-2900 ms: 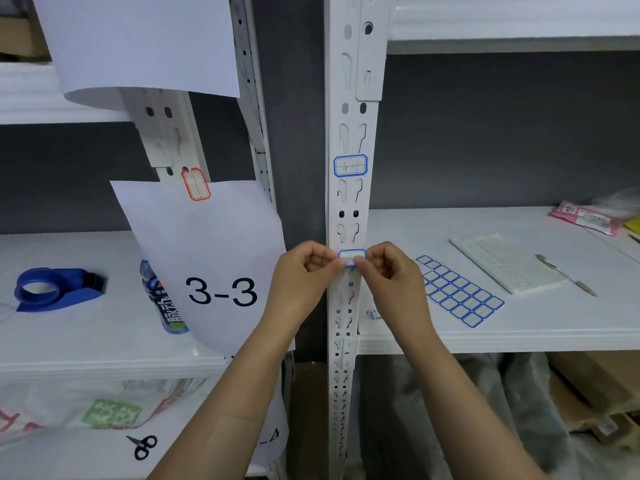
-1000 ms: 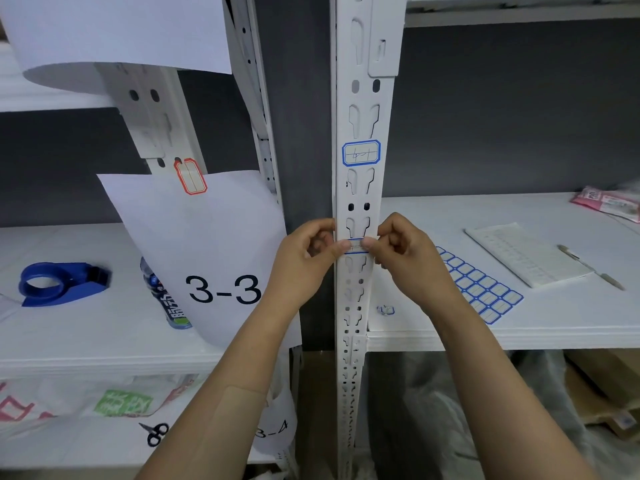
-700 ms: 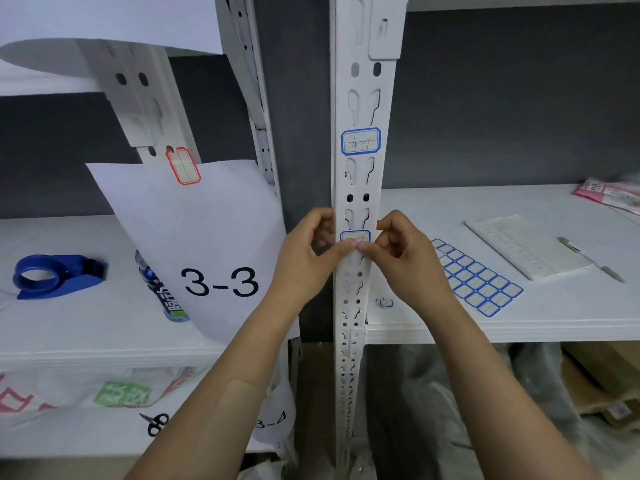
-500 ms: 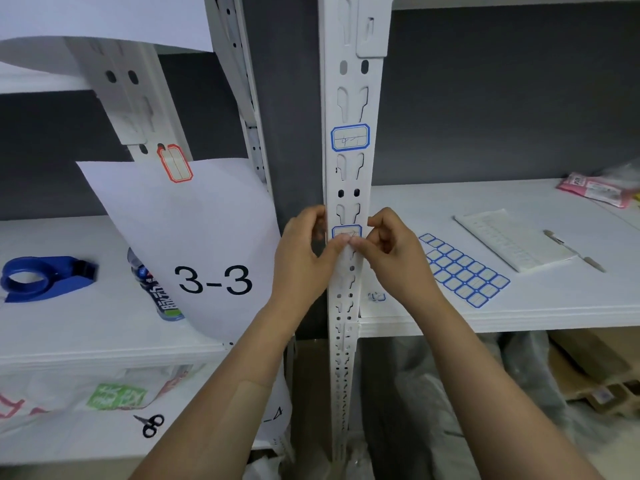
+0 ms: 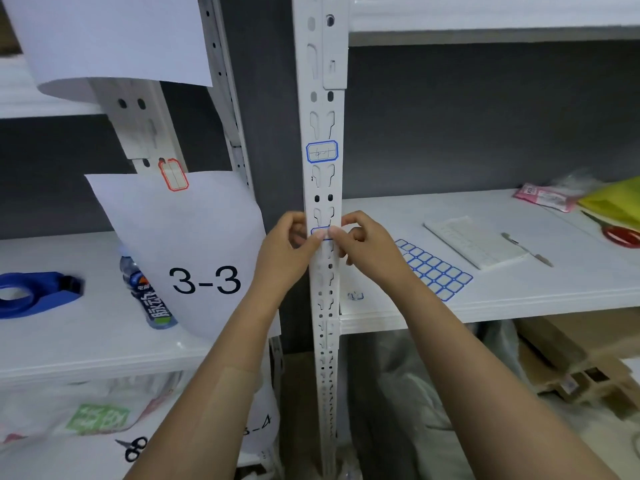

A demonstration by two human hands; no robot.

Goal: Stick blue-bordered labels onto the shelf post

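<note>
Both hands share the grip: the left hand (image 5: 287, 251) and right hand (image 5: 367, 247) pinch the two ends of a small blue-bordered label (image 5: 320, 233), fingertips nearly closed on it and meeting at its middle. That label lies flat against the front of the white shelf post (image 5: 323, 188), its long axis running across the post, level with the thumbs. It sits directly between the hands, neither one nearer, so I judge pressing outward from the centre would seat it. Higher on the same post a written blue label (image 5: 321, 152) is already stuck. On the shelf (image 5: 519, 296) just right lies the sheet of spare labels (image 5: 433, 268).
</note>
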